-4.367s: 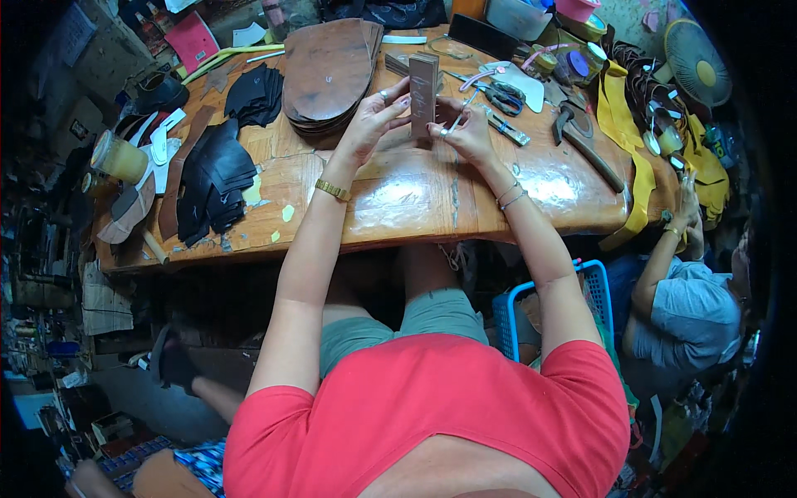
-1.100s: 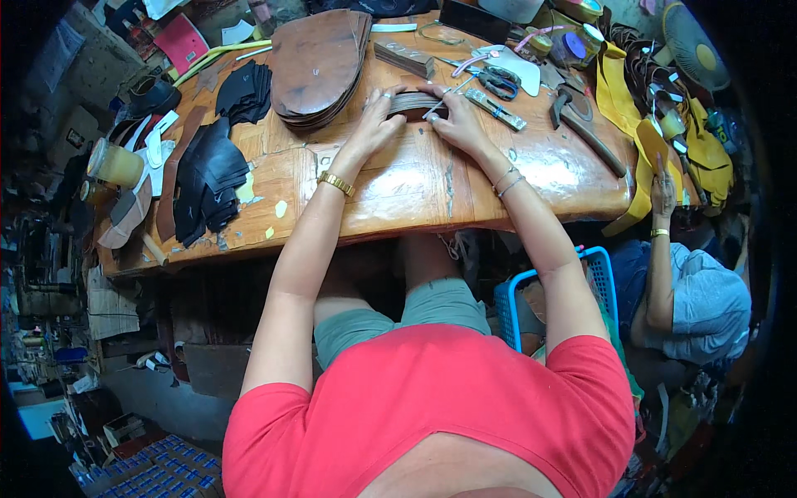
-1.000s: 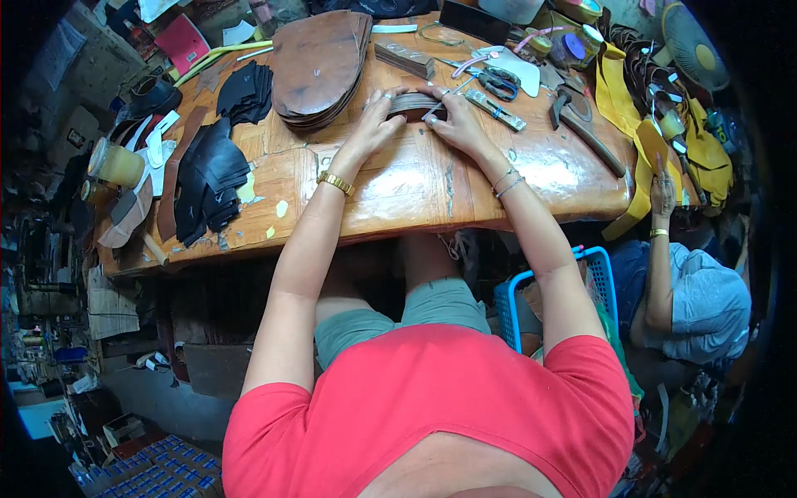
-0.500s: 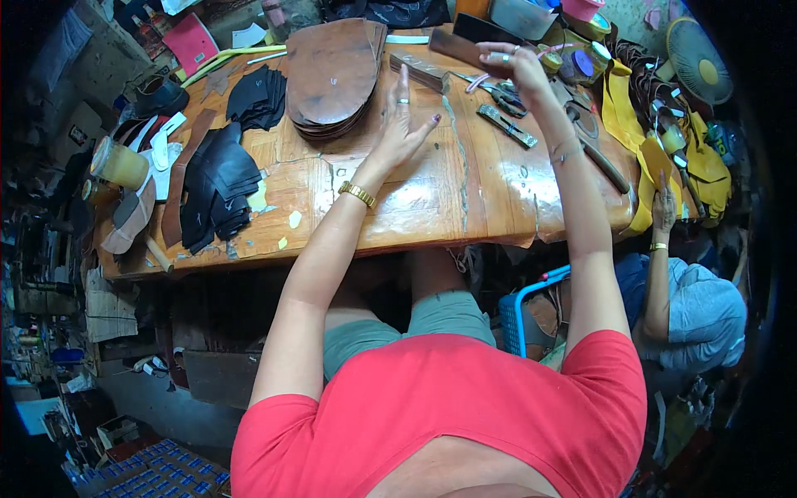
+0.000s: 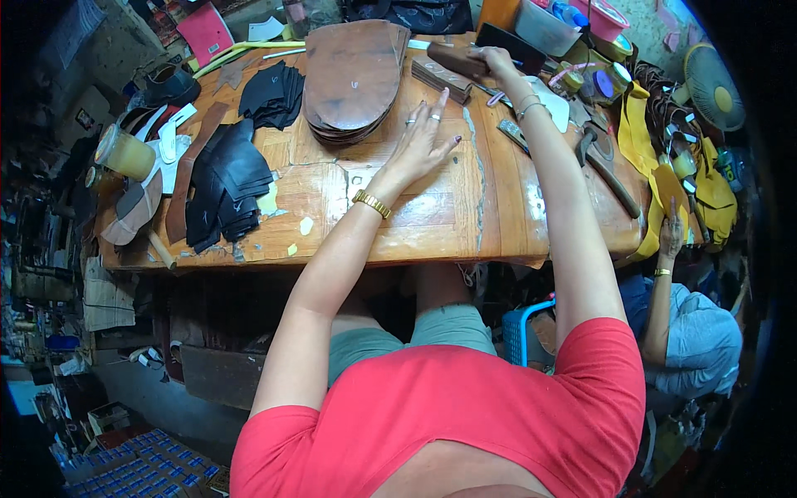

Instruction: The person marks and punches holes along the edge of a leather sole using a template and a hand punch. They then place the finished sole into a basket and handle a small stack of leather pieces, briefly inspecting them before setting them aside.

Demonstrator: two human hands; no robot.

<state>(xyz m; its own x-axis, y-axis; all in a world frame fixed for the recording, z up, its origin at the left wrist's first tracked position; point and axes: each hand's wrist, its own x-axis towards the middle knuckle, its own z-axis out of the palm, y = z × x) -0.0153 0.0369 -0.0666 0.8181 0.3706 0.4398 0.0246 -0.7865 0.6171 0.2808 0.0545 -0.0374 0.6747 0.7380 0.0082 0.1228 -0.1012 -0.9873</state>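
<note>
My right hand [image 5: 496, 65] is closed round the end of a brown leather-like piece [image 5: 457, 60], somewhat blurred, at the far side of the table. Just below that piece lies a small stack of brown rectangular pieces [image 5: 442, 80] with a pale edge. My left hand [image 5: 419, 137], rings on its fingers, is open over the wood near this stack and holds nothing. Left of it rests a tall pile of rounded brown leather pieces [image 5: 353, 79]. A metal tool [image 5: 513, 133] and a hammer [image 5: 610, 170] lie on the right, the tool partly behind my right forearm.
Black leather cut-outs [image 5: 224, 178] and a jar of yellowish paste [image 5: 124, 153] occupy the table's left side. Tubs [image 5: 544, 29] crowd the back right, with yellow leather [image 5: 635, 124] and a fan [image 5: 714, 87] beyond. A co-worker [image 5: 693, 332] sits right, one hand on the yellow leather.
My right hand has moved left and turned, bringing the brown piece over the small rectangular stack. My left fingers have shifted slightly. The whole view has swung a little left.
</note>
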